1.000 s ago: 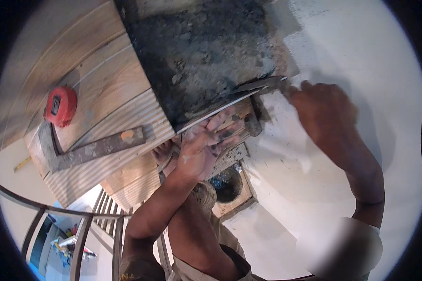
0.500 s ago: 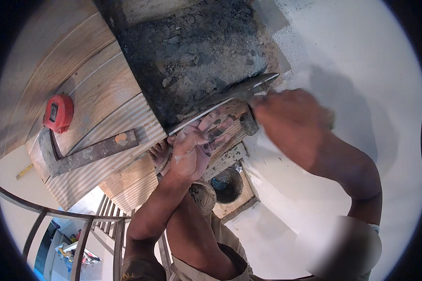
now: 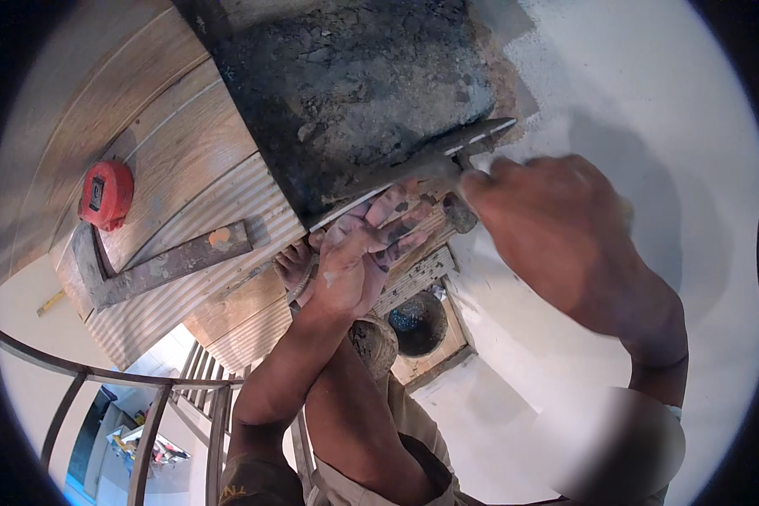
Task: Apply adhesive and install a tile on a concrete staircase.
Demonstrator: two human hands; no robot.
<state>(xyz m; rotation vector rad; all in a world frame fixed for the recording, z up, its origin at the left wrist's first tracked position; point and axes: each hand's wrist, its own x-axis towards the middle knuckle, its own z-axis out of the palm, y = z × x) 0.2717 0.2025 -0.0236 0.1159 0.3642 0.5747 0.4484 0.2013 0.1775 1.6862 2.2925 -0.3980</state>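
My right hand (image 3: pixel 557 232) is closed around the handle of a trowel (image 3: pixel 485 135). The trowel's long, dark, smeared blade lies along the front edge of a bed of dark, crumbly mortar (image 3: pixel 363 93). Just below that edge is my left hand (image 3: pixel 358 253), palm turned up and fingers stretched out, with dark mortar specks on the fingers and palm. It grips nothing that I can see. My right hand's fingers hide most of the trowel's handle.
On the wood-look tiles to the left lie a red tape measure (image 3: pixel 107 196) and a metal square (image 3: pixel 173 266). A dark bucket (image 3: pixel 417 325) stands on a lower step. White wall (image 3: pixel 649 101) borders the right side, and a metal railing (image 3: pixel 148 438) the lower left.
My right hand and the trowel have shifted a little to the right along the mortar's edge. My left hand stays below the edge with its palm up. The whole view has shifted slightly.
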